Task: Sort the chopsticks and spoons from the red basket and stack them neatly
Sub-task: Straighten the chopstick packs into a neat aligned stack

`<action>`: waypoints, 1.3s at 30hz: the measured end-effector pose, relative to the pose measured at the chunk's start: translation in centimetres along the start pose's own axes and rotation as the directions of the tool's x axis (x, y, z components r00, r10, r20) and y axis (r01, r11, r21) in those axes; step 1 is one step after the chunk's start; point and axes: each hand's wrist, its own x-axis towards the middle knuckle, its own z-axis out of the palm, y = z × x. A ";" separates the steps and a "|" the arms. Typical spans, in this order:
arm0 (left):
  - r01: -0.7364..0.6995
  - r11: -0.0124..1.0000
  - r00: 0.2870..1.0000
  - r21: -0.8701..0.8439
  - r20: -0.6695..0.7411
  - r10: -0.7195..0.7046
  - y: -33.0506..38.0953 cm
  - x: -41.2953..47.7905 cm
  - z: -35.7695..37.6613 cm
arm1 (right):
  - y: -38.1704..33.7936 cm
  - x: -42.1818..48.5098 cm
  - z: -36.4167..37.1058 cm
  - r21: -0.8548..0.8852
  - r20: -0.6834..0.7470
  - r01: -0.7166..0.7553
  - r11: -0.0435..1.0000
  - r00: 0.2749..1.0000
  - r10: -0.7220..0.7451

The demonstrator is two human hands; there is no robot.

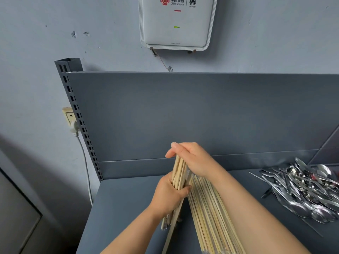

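A white router (177, 33) is hanging above the shelf's (119, 198) back edge; a plug (74, 128) is sitting in the wall socket (67, 114).

Left hand (170, 196) grips chopsticks (178, 172) mid-bundle (thumb wrapped across); right hand (192, 158) curls over their tops; forearms converge.

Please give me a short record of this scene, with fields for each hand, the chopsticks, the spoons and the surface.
left hand: grips the held bundle around its middle
right hand: fingers curled over the bundle's upper end
held bundle: wooden chopsticks, tilted, nearly upright
chopstick pile: lies flat on the shelf, beside the bundle
spoons: loose metal heap at the shelf's right side
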 end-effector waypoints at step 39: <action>0.305 0.940 0.936 -0.156 -0.136 -0.326 0.1 0.6 1.6 | 5.1 -3.6 -2.9 0.270 -0.320 -0.092 0.958 0.930 0.180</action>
